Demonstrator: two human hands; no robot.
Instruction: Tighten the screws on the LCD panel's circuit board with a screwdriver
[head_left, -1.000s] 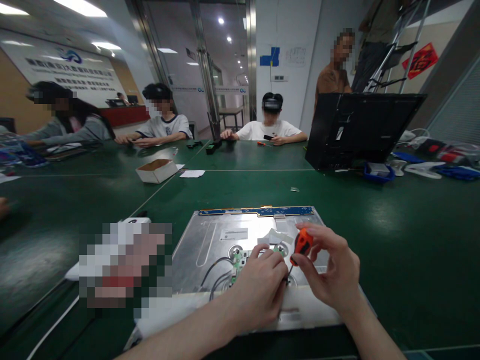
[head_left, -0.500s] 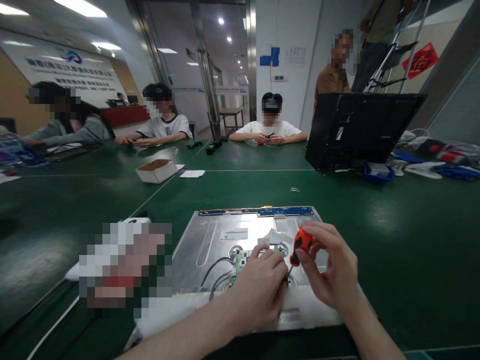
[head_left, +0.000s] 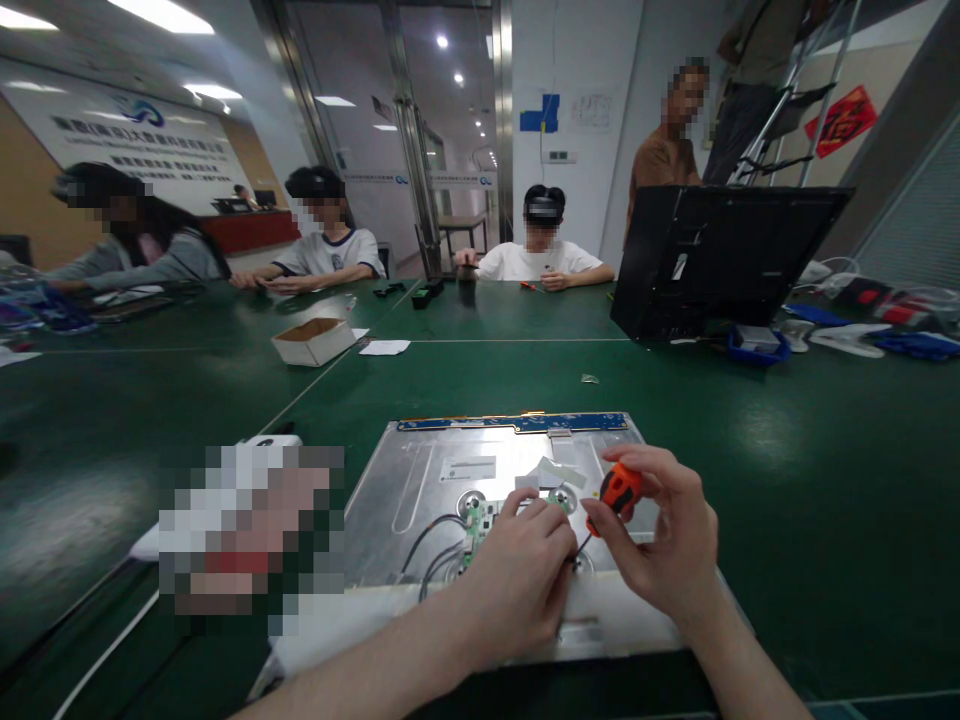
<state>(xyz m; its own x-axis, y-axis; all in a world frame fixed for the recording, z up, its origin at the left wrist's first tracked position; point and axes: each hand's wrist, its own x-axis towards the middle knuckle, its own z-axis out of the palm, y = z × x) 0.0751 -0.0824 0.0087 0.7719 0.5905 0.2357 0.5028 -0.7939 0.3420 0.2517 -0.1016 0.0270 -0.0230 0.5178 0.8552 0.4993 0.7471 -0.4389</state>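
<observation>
A flat metal display panel [head_left: 420, 470] lies on the table before me, with a green circuit board [head_left: 484, 515] and dark cables on it. My right hand [head_left: 667, 530] pinches the orange and black handle of a screwdriver [head_left: 621, 487] between thumb and fingers. Its thin shaft slants down to the left, towards the board's right side. Over the board, my left hand [head_left: 525, 565] has its fingers curled beside the shaft's lower end. Those fingertips and the screwdriver's tip are hidden, so what the left hand grips does not show.
On the left a blurred-out white object [head_left: 262, 470] lies near a white cable [head_left: 105, 655]. Farther back stand a small open box [head_left: 313, 343] and a black monitor casing [head_left: 727, 260]. Several people sit across the green table [head_left: 825, 480]; others are behind the casing by a ladder.
The screwdriver's handle has tipped to the right and turned in my right hand. My left hand stays in place. Across the table, a person's hand has moved out to the left.
</observation>
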